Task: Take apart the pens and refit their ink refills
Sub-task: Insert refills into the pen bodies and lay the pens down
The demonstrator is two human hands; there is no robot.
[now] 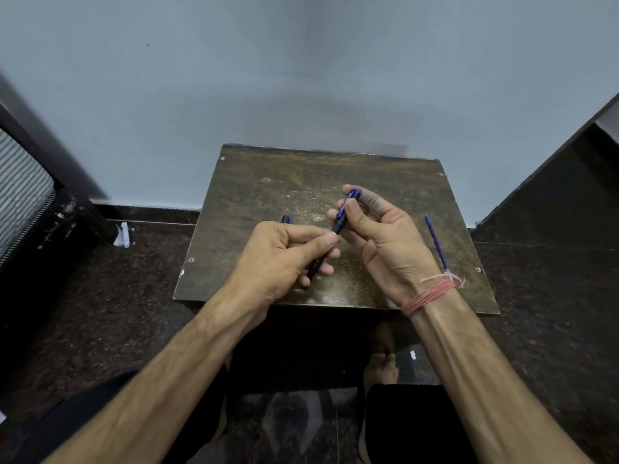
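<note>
Blue pen (341,216) pinched at both ends by left hand (284,259) and right hand (385,239) above the table (254,195); refill (436,242) lying on the table right of the pen.

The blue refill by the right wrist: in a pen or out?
Out. The refill lies bare on the table, apart from the pen both hands hold.

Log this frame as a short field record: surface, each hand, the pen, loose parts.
surface: small dark wooden table
left hand: fingers closed on the black lower end of the pen
right hand: fingers closed on the blue upper end of the pen
pen: held above the table between both hands, tilted
loose refill: blue, lying on the table right of the right hand
other part: dark piece behind the left hand, mostly hidden
</note>
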